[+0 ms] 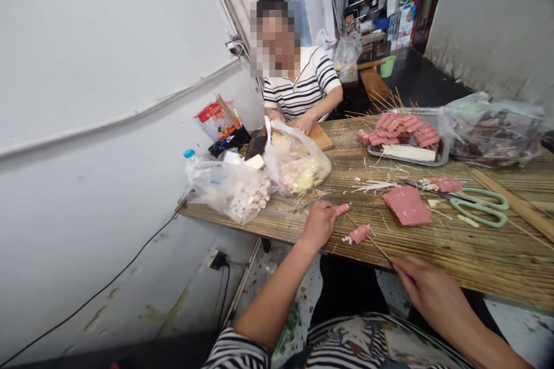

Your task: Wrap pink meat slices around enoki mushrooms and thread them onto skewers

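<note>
My left hand (319, 223) is closed around a small pink meat roll (343, 209), with white strands poking from its end. My right hand (426, 285) pinches a thin wooden skewer (381, 249), which slants up and left towards that roll. A second pink roll (360, 234) lies by the skewer near the table's front edge; I cannot tell whether the skewer passes through it. To the right of these is a stack of flat pink meat slices (407, 206), and loose white enoki strands (375, 186) are scattered behind it.
Green-handled scissors (478, 206) lie right, beside another roll (448, 184). A clear tray (445, 153) holds skewered rolls, next to a plastic bag (497, 132). More bags (229, 190) stand left on the wooden table (277, 225). Opposite, a person in a striped shirt (303, 78) works at a board (321, 137).
</note>
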`<state>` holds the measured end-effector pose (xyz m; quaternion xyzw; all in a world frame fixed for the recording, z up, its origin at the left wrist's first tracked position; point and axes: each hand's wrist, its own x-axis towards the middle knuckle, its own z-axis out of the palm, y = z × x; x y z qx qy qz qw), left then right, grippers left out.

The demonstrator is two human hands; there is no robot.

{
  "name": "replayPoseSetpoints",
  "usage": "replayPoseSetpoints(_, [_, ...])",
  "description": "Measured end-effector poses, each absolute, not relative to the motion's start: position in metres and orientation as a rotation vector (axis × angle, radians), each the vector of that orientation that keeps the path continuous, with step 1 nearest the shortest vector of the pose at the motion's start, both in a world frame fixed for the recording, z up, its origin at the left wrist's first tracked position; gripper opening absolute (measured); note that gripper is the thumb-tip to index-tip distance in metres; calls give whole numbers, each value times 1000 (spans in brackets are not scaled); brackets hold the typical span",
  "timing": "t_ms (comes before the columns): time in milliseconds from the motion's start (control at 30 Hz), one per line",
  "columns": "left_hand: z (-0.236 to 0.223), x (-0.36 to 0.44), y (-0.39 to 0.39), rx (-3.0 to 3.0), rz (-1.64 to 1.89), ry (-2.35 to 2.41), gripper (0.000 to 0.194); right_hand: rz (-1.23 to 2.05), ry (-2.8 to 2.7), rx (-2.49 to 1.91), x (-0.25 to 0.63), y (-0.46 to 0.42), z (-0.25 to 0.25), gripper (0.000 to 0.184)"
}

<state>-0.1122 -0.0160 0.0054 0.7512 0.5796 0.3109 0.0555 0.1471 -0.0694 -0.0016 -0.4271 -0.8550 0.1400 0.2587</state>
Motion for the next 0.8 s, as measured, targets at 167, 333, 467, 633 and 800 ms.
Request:
replayPoseSetpoints(167, [6, -113, -15, 2283, 952, 1724, 32, 370, -2321, -1156, 144, -69, -1, 32])
replayPoseSetpoints(333, [5, -113, -14, 2264, 965, 1711, 32, 373, -2335, -1194, 140, -69, 1, 33])
replayPoseSetpoints(467, [5, -113, -14, 2250, 963, 1707, 32, 369, -2369, -1197, 137, -66, 5, 33])
replayPoseSetpoints(633, [6, -112, -15, 2233, 997, 1694, 35, 341, -2377, -1192, 132, -62, 8, 32])
replayPoseSetpoints(800, [7, -111, -14, 2220, 1006, 1695, 35, 317, -2373, -1199, 128, -59, 5, 32])
